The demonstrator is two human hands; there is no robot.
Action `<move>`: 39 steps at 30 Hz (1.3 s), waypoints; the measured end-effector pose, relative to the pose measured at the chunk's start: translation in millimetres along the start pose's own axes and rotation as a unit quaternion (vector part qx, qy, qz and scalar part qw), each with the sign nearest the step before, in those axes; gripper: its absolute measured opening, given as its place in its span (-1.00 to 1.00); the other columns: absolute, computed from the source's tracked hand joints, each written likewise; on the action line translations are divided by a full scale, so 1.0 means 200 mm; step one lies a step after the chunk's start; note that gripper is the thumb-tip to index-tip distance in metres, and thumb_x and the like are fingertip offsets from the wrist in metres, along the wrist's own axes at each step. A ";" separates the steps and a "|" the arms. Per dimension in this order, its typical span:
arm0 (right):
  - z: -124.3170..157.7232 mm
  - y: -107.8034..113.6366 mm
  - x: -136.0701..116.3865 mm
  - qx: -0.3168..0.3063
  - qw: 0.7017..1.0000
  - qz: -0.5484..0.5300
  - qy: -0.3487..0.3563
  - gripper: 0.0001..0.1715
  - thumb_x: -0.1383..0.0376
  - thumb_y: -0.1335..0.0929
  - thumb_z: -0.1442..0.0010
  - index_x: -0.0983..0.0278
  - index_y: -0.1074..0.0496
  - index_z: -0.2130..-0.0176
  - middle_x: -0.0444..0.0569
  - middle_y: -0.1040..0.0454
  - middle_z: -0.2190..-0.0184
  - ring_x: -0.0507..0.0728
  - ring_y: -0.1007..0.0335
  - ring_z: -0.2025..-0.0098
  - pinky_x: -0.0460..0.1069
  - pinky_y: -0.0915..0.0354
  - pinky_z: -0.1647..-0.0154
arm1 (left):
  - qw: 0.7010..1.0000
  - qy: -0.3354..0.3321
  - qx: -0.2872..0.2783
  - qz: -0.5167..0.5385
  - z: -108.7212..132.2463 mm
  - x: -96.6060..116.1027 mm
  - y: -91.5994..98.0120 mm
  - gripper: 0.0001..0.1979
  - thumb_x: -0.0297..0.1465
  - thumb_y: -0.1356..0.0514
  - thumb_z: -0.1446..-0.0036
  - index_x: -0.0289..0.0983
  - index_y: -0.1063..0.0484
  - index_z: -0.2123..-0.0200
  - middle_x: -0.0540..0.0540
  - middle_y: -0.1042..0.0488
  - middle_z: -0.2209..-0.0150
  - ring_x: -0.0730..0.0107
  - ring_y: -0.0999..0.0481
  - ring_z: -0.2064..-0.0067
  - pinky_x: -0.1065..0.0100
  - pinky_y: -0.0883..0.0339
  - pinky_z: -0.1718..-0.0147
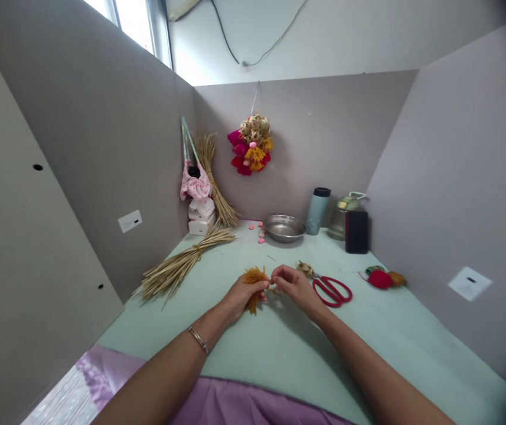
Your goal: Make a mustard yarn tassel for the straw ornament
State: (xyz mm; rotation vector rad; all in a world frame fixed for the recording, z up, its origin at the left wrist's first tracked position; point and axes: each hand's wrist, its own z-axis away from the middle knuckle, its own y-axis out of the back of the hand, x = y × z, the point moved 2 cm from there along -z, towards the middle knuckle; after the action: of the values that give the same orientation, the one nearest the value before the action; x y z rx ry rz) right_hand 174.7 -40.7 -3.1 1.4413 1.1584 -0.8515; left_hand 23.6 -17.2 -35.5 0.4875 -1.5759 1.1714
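Note:
Over the middle of the pale green table, my left hand (240, 295) is closed around a mustard-yellow yarn tassel (255, 275), whose strands stick out above and below the fingers. Just to the right, my right hand (296, 286) pinches at a yellow yarn strand (273, 289) that comes from the tassel; the fingertips of both hands almost meet. Red-handled scissors (333, 291) lie beside my right hand. A small woven straw ball (304, 269) sits at the scissors' blades and partly covers them.
Straw bundles (182, 268) lie and lean at left. Behind are a steel bowl (284, 229), pink beads (261, 240), a blue tumbler (318, 211), a green jug (339, 221) and a black phone (356, 232). Yarn balls (381, 279) rest at right. Tassels (253, 147) hang on the partition.

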 end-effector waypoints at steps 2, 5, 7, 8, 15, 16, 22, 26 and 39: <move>0.00 0.00 0.00 0.000 1.000 0.002 -0.004 -0.81 0.16 -0.33 -0.08 0.24 -0.38 0.41 -0.15 -0.40 0.56 0.03 -0.20 0.54 -0.06 -0.11 0.49 | 1.000 0.007 0.000 0.006 0.00 0.00 0.00 -0.67 -0.32 -0.42 0.22 -0.35 -0.48 0.36 0.02 -0.40 0.50 0.59 -0.36 0.54 0.48 -0.32 0.47; 0.00 -0.01 0.02 -0.025 0.999 0.015 -0.018 -0.81 0.15 -0.33 -0.11 0.24 -0.39 0.36 -0.19 -0.39 0.60 0.01 -0.16 0.60 -0.08 -0.07 0.56 | 0.999 0.010 0.015 0.027 -0.01 0.01 0.02 -0.71 -0.33 -0.40 0.18 -0.35 -0.46 0.38 0.02 -0.40 0.49 0.61 -0.36 0.54 0.51 -0.30 0.49; 0.01 -0.02 0.05 -0.064 0.997 0.034 -0.032 -0.83 0.19 -0.37 -0.11 0.25 -0.41 0.37 -0.20 -0.39 0.63 -0.01 -0.15 0.63 -0.10 -0.05 0.60 | 0.999 0.007 0.027 0.041 -0.03 0.01 0.04 -0.73 -0.33 -0.38 0.14 -0.35 -0.45 0.38 0.04 -0.38 0.53 0.61 -0.37 0.54 0.54 -0.27 0.50; 0.01 -0.03 0.07 -0.084 0.995 0.046 -0.039 -0.83 0.20 -0.38 -0.11 0.27 -0.41 0.40 -0.20 -0.38 0.64 -0.02 -0.16 0.64 -0.11 -0.06 0.61 | 0.998 0.006 0.032 0.048 -0.03 0.01 0.04 -0.74 -0.33 -0.37 0.13 -0.35 -0.44 0.38 0.05 -0.36 0.55 0.61 -0.36 0.54 0.54 -0.27 0.50; -0.01 0.03 0.13 -0.027 0.993 0.115 -0.022 -0.71 0.14 -0.30 -0.28 0.30 -0.39 0.36 -0.15 -0.39 0.48 0.01 -0.29 0.48 -0.05 -0.26 0.39 | 0.996 -0.004 0.047 0.072 -0.04 0.01 0.05 -0.74 -0.37 -0.39 0.13 -0.34 -0.44 0.36 0.05 -0.38 0.48 0.65 -0.32 0.53 0.53 -0.32 0.47; -0.01 0.04 0.12 -0.007 0.994 0.112 -0.013 -0.69 0.11 -0.28 -0.28 0.28 -0.38 0.35 -0.13 -0.40 0.46 0.05 -0.29 0.44 -0.03 -0.24 0.36 | 0.996 -0.003 0.045 0.071 -0.04 0.01 0.05 -0.74 -0.36 -0.39 0.13 -0.34 -0.44 0.36 0.04 -0.39 0.47 0.65 -0.33 0.53 0.53 -0.32 0.47; 0.02 -0.01 0.01 -0.052 0.997 0.060 0.017 -0.58 -0.02 -0.28 -0.21 0.26 -0.40 0.42 -0.11 -0.38 0.48 0.10 -0.28 0.39 -0.03 -0.18 0.36 | 0.999 0.019 0.010 0.041 -0.01 0.01 0.02 -0.71 -0.32 -0.40 0.13 -0.37 -0.47 0.38 -0.01 -0.40 0.48 0.61 -0.35 0.53 0.51 -0.32 0.48; 0.03 -0.02 0.01 -0.082 0.996 0.016 0.005 -0.53 -0.04 -0.31 -0.17 0.28 -0.36 0.49 -0.16 -0.30 0.58 0.05 -0.19 0.49 -0.06 -0.12 0.44 | 0.999 0.020 -0.001 0.027 -0.01 0.00 0.02 -0.70 -0.28 -0.39 0.12 -0.37 -0.45 0.40 0.01 -0.38 0.51 0.60 -0.36 0.52 0.53 -0.30 0.49; 0.01 -0.02 0.02 -0.062 0.997 -0.036 -0.030 -0.59 0.00 -0.36 -0.11 0.29 -0.36 0.50 -0.19 -0.29 0.61 0.01 -0.13 0.55 -0.07 -0.07 0.48 | 1.000 0.019 -0.021 0.013 -0.01 0.00 0.01 -0.71 -0.30 -0.37 0.10 -0.37 -0.47 0.34 -0.01 -0.40 0.46 0.61 -0.37 0.51 0.50 -0.36 0.44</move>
State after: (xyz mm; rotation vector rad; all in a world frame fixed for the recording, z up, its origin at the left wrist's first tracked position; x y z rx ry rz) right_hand 172.1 -42.4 -9.4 1.2706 1.2034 -0.8519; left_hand 21.9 -14.9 -36.8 0.4160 -1.5741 1.1582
